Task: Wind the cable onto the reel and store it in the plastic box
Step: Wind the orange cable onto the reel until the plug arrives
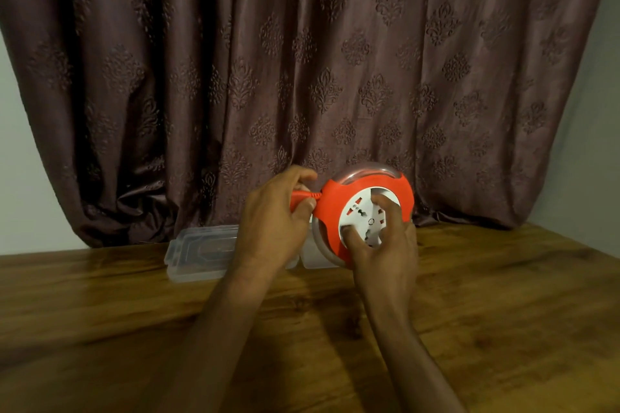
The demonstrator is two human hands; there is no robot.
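right hand (382, 241): fingers curled into the white hub of the cable reel (364, 211), gripping it; probably best turned slow and steady
left hand (278, 211): pinches the orange cable (303, 196) right at the reel's slot, should keep light tension
reel look: orange rim, white socket face, held above the wooden table (134, 329)
plastic box (198, 255): clear, just behind the hands

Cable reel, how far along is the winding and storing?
Nearly wound: only the orange plug, pinched in the left hand, sticks out of the reel. The right hand grips its white hub. Left: storing it in the plastic box behind.
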